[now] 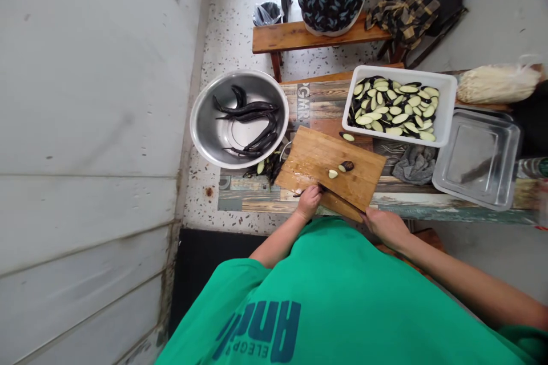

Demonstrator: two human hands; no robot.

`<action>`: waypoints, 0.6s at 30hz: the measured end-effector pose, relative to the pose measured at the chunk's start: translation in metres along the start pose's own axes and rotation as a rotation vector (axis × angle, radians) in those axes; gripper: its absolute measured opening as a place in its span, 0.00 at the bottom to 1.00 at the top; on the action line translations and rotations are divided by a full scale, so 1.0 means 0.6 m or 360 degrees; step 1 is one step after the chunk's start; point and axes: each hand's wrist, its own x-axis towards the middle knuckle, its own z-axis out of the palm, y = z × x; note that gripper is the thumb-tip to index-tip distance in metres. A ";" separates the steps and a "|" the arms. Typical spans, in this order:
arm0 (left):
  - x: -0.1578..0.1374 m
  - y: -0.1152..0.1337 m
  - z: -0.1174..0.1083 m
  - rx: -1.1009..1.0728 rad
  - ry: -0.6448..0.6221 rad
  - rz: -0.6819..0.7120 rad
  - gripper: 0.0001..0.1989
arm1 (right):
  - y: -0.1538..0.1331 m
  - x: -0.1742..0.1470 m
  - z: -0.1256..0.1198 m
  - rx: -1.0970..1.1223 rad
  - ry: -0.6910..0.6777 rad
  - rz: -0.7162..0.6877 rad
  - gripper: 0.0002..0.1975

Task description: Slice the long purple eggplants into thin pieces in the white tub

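Across the width of the room's middle stands a long table (257, 205) with a patchwork wood top. At its left end sits a wide metal bowl (209, 132) with whole dark eggplants (257, 107) in it; towards the right, a white tub (447, 107) holds many cut slices (400, 118). Between them lies a tilted chopping board (317, 145), wet in patches, one corner reaching the table's near edge. The right hand (385, 226) is closed around the handle of a knife (346, 201), which lies low over the board's near side. The left hand (310, 202) pinches a dark eggplant piece (298, 194) at the board's near edge, its fingertips close to the blade. A slip there seems the main danger: wet wood or a rolling piece could send the edge into those fingers. Jolting the board could also scatter the loose bits (333, 174).
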 end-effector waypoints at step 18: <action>-0.003 0.007 -0.022 0.0281 0.0148 -0.0107 0.14 | -0.015 0.085 -0.036 -0.0099 0.0211 -0.0044 0.23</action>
